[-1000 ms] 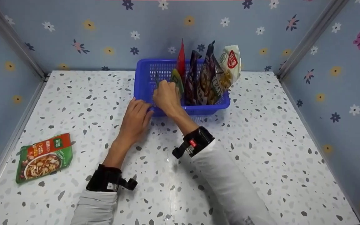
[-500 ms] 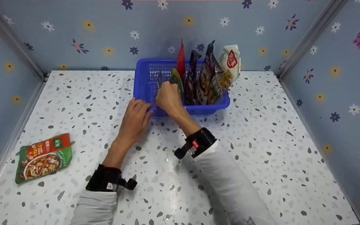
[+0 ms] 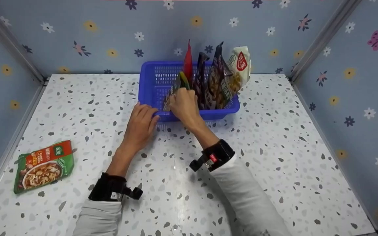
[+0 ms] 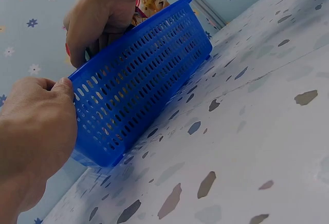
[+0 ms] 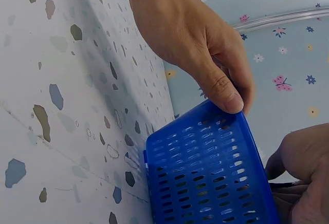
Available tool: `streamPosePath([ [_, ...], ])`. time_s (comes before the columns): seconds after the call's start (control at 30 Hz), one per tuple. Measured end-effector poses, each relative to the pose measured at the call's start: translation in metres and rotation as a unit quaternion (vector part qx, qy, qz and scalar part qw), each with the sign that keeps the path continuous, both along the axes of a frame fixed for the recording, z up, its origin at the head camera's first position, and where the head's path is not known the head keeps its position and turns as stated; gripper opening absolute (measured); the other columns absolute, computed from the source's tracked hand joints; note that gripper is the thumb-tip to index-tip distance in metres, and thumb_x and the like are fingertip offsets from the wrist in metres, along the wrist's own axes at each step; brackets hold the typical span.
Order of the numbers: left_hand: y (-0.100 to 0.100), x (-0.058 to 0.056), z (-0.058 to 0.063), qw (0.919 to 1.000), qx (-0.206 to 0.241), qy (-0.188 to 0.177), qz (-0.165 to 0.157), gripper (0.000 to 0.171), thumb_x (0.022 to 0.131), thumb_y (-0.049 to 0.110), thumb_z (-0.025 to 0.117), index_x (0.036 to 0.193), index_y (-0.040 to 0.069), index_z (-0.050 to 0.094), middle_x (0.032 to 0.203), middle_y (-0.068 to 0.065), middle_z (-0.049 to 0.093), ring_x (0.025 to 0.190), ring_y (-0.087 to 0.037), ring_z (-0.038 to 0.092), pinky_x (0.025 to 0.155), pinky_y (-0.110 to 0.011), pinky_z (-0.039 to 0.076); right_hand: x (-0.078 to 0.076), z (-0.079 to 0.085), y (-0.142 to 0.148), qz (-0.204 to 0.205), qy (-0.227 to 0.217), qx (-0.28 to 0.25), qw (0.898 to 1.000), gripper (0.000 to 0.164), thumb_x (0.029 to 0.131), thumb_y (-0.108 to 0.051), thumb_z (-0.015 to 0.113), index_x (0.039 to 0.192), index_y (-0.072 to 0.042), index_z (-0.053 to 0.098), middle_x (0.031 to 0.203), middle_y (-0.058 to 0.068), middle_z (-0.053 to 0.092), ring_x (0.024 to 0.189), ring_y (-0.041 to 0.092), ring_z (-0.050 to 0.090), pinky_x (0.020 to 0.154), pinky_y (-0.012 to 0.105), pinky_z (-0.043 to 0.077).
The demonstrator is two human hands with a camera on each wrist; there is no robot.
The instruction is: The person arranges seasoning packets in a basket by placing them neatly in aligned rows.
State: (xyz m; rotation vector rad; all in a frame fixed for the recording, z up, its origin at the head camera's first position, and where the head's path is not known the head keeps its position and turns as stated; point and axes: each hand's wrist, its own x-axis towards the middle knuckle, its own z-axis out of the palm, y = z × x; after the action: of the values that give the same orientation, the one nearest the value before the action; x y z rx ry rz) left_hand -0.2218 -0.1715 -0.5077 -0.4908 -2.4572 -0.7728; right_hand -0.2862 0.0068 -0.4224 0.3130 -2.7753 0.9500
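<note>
A blue plastic basket (image 3: 218, 114) stands near the back wall with several food pouches upright in it. My left hand (image 3: 139, 126) grips its front left corner; in the right wrist view the left thumb (image 5: 234, 102) lies outside the rim. Inside the basket, my right hand (image 3: 185, 105) has curled fingers and pinches the near edge of a greyish-green pouch (image 3: 172, 93), which leans right. Its fingertips are hidden. Touching or close to that pouch is a yellow-green edged pouch (image 3: 184, 78), and beyond it a red one (image 3: 188, 64).
Dark pouches (image 3: 218, 82) and a white pouch (image 3: 242, 65) fill the basket's right side. A red and green pouch (image 3: 44, 167) lies flat on the speckled table (image 3: 274, 147) at the left. Flowered walls (image 3: 110, 32) enclose the back and sides.
My right hand has shifted to the right inside the basket, and the greyish-green pouch has tilted right against its neighbour. The left hand stays on the rim.
</note>
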Motion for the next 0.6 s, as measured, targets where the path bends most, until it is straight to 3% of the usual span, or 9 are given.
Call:
streamPosePath([
  [0.23,0.000,0.001,0.001,1.0000,0.002,-0.002,-0.002,0.029,0.116,0.018,0.062,0.133,-0.004,0.071,0.124,-0.025,0.074,0.132,-0.044,0.063,0.140,-0.062,0.031,0.012,0.002,0.012,0.009,0.022,-0.012,1.000,0.043,0.109,-0.012,0.068,0.072,-0.015,0.047,0.062,-0.005,0.039,0.052,0.013,0.046,0.048,0.026,0.035],
  [0.4,0.000,0.000,0.000,1.0000,0.000,-0.002,0.000,0.029,0.117,0.018,0.061,0.132,-0.004,0.071,0.125,-0.024,0.075,0.133,-0.044,0.063,0.140,-0.062,0.031,0.022,0.004,0.023,0.020,0.048,-0.013,0.999,0.025,0.110,-0.018,0.070,0.090,-0.004,0.067,0.067,0.000,0.050,0.055,0.016,0.053,0.049,0.027,0.039],
  [0.6,0.000,0.000,0.000,1.0000,-0.006,0.005,-0.002,0.026,0.116,0.016,0.062,0.131,-0.003,0.072,0.124,-0.024,0.075,0.132,-0.043,0.063,0.138,-0.062,0.033,0.034,0.005,0.043,0.046,0.128,0.002,0.991,0.027,0.110,-0.022,0.072,0.110,0.005,0.077,0.074,0.014,0.074,0.060,0.025,0.068,0.054,0.037,0.055],
])
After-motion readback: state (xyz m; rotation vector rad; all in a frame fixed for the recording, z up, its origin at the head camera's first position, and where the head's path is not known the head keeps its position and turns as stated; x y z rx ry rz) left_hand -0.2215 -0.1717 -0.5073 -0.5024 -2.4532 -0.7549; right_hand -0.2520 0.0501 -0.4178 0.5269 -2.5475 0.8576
